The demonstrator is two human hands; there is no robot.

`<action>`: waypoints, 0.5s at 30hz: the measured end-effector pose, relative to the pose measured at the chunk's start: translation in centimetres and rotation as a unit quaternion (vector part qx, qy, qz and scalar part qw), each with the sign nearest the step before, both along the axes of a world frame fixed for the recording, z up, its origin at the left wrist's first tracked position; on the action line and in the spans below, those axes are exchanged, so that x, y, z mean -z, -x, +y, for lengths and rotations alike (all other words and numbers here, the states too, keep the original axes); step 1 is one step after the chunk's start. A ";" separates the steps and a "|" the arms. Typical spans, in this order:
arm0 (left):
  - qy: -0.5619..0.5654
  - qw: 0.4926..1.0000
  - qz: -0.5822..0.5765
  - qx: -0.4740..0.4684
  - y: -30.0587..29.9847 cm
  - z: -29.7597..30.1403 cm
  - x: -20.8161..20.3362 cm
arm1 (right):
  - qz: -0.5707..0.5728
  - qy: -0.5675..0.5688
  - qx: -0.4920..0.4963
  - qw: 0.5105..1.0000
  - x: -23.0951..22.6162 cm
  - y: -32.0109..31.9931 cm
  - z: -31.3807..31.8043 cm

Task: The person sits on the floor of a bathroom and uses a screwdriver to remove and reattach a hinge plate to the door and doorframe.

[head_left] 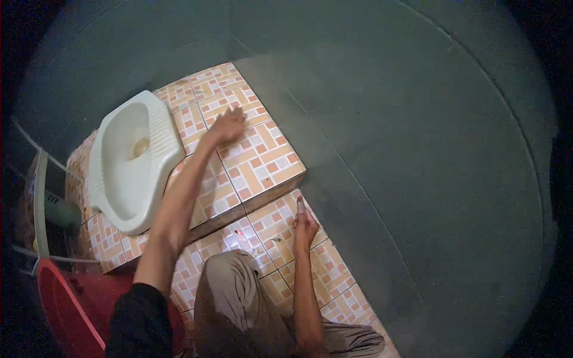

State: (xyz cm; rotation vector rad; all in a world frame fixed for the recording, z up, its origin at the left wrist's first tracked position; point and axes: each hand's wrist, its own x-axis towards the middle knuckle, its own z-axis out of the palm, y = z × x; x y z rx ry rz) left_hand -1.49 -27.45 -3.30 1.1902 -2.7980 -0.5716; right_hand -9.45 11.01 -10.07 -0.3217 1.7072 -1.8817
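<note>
My left hand (229, 126) reaches out over the raised tiled step (262, 158), to the right of a white squat toilet (164, 158). Its fingers are stretched out, slightly blurred, and nothing shows in them. Whether they touch the tiles I cannot tell. Lower down, near the right edge of the tiled floor (334, 271), my right hand (304, 230) is closed around a small, narrow, pale tube (301, 206) that points upward, away from me. Its exact kind is not clear.
A small clear-and-red scrap (240, 234) and a small dark grey piece (276, 240) lie on the lower tiles by my knee. A red tub (65, 310) and a pale rack (40, 203) stand at left. Dark green walls (418, 149) enclose the step's right and far sides.
</note>
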 end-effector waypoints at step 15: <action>0.177 0.982 -0.046 -0.036 -0.9 -15.7 4.5 | 0.029 -0.049 -0.037 0.998 1.5 -4.6 1.4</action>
